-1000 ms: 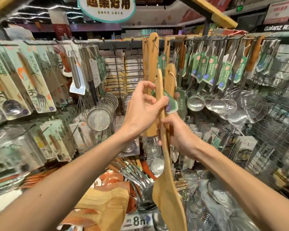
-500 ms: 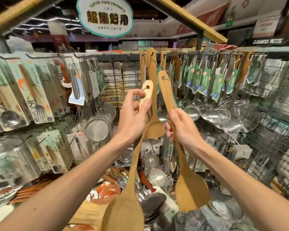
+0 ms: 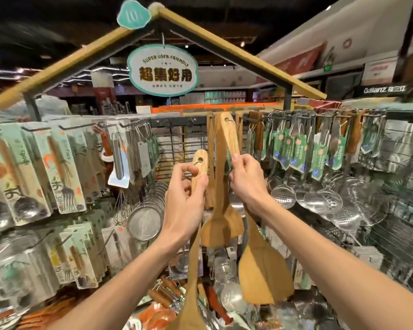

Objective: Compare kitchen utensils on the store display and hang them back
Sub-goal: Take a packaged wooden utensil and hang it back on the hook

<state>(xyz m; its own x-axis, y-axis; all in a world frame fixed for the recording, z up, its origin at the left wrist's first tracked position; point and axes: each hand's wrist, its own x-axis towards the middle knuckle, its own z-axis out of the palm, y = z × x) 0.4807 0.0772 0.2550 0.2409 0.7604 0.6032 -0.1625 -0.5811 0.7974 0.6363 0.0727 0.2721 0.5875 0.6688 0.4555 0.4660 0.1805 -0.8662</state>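
While raised, left hand (image 3: 186, 198) curled round one spatula (image 3: 199, 168), right hand (image 3: 246, 184) (likewise) round another spatula (image 3: 229, 136).

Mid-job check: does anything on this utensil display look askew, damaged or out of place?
Nothing looks damaged or spilled. The left hand holds a wooden spatula clear of the rail; the right hand holds a second spatula tilted, its top beside the hanging spatula.

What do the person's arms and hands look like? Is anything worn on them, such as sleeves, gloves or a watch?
Both arms are bare as far as the picture shows: no sleeve covers the left forearm or the right forearm. The left hand and the right hand wear no gloves, and no watch, bracelet or ring shows on the sides in view.
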